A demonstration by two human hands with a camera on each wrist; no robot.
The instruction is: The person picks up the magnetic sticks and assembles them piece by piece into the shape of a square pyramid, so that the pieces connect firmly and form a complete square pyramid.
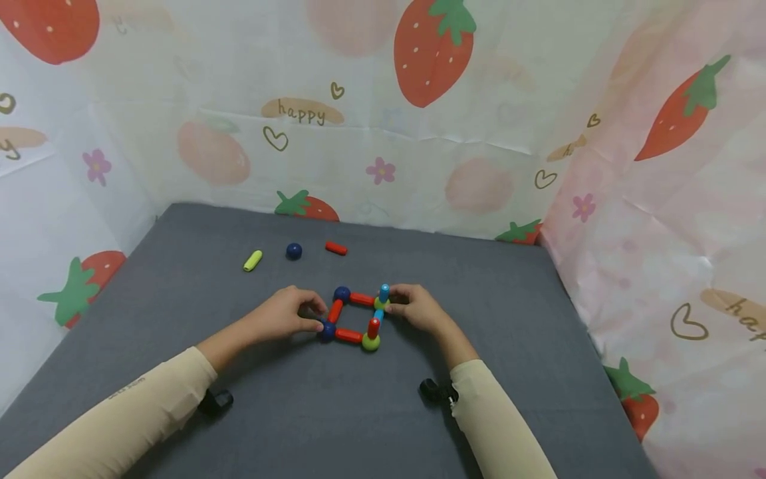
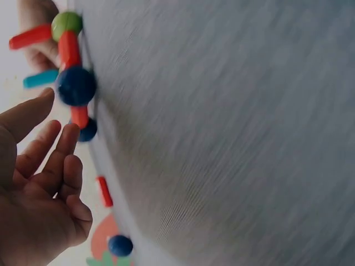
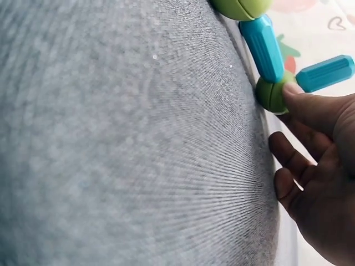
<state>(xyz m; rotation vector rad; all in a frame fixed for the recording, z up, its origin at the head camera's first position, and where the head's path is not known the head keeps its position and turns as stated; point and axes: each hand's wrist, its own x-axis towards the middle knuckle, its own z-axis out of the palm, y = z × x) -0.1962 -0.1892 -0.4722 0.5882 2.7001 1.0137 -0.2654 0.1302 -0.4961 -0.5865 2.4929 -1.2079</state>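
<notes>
Rod-and-ball square (image 1: 354,317) on grey mat (image 1: 509,332); left hand (image 1: 287,313), right hand (image 1: 417,307) touching opposite corners.

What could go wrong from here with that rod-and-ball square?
1. The right hand presses only a fingertip on the far green ball, which bears an upright blue rod; a nudge may tip it.
2. The left hand sits at the near blue ball; pushing sideways could pull the square's joints apart.
3. The loose blue ball may roll if the grey mat is jolted.
</notes>
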